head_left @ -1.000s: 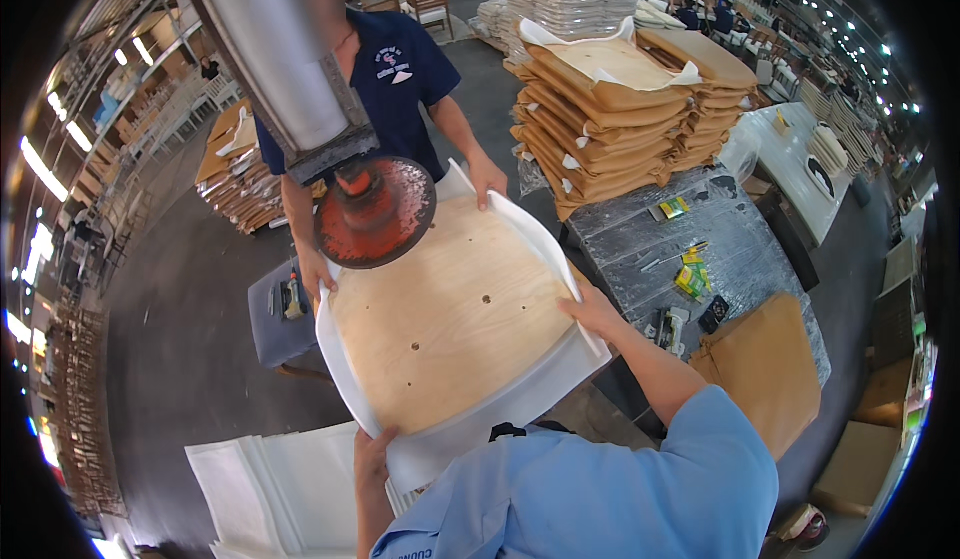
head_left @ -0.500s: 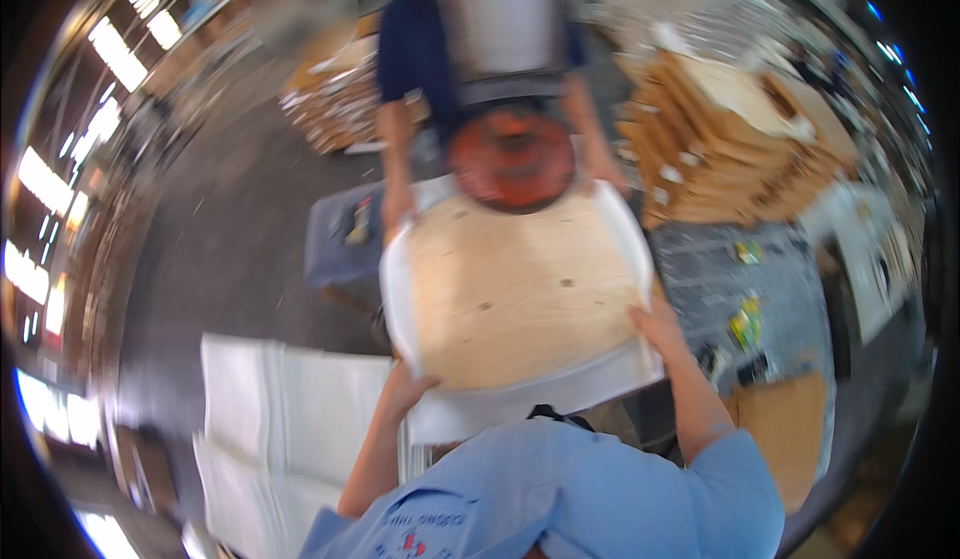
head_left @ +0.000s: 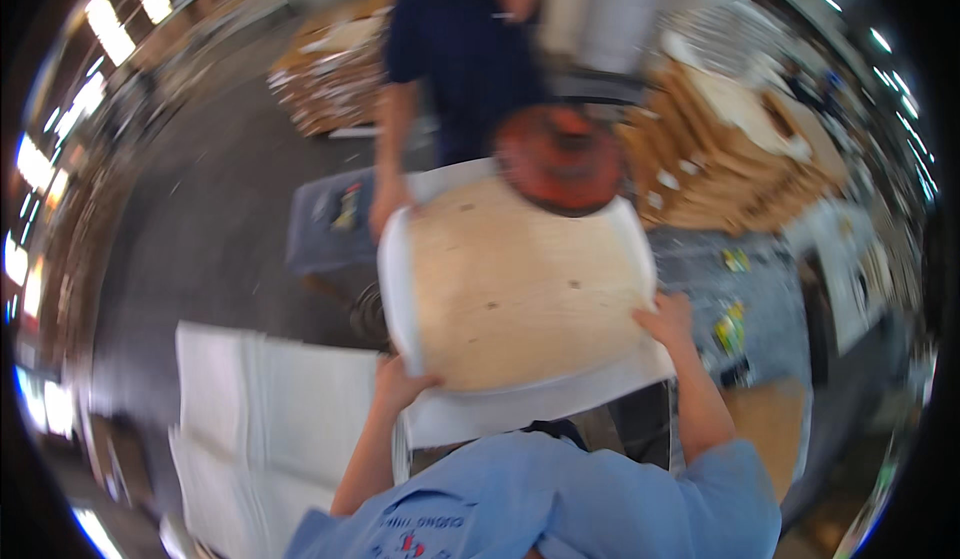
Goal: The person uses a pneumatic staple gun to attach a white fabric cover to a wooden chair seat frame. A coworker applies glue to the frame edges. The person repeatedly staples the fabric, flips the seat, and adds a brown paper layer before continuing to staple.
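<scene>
A curved pale plywood panel with small dark holes lies in front of me, white foam sheet showing around its edges. My left hand is closed on the near left corner, thumb over the wood. On the right edge, my right hand grips the panel and foam the same way. Across from me a co-worker's hand is at the far left corner. A blurred red round object with a raised middle hides the panel's far right part.
White foam sheets are stacked at my left. To the right, a grey covered table carries small yellow-green items and cardboard. Stacked brown curved pieces stand beyond it. A person in dark blue stands opposite.
The co-worker's hand at the far right of the panel no longer shows there. In view, the red round object has shifted right over the panel. Both my hands keep their grip.
</scene>
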### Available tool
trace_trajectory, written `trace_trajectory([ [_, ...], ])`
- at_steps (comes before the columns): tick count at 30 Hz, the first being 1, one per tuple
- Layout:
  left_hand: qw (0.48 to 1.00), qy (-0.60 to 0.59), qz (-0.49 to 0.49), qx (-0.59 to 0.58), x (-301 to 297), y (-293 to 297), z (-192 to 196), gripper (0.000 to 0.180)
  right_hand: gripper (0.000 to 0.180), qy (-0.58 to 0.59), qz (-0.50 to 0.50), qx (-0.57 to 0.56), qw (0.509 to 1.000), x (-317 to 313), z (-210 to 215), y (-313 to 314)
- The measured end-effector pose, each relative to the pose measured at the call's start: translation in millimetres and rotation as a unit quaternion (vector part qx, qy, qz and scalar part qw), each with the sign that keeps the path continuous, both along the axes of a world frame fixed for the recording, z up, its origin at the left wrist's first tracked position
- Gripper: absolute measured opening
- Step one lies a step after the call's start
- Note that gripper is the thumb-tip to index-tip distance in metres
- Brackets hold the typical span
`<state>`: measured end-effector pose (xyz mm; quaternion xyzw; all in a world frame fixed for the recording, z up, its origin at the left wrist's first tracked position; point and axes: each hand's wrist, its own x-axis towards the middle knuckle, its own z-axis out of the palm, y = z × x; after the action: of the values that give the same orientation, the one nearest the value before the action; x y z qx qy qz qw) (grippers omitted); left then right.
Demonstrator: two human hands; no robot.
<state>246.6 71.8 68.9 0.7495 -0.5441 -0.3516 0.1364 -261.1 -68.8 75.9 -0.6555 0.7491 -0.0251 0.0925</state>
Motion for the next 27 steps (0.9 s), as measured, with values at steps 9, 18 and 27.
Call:
trace_trajectory([
  [9,0.964,0.223,0.142,0.028,-20,-3,4,0.061,0.046,-0.144,-0.008,-0.049,0.988,-20,-6,19],
  [18,0.977,0.154,0.149,-0.014,-16,16,-2,0.06,0.029,-0.107,0.063,-0.12,0.985,7,0,35],
  [27,0.975,0.112,0.189,-0.018,-16,21,-9,0.058,0.031,-0.152,0.054,-0.087,0.983,3,-1,36],
])
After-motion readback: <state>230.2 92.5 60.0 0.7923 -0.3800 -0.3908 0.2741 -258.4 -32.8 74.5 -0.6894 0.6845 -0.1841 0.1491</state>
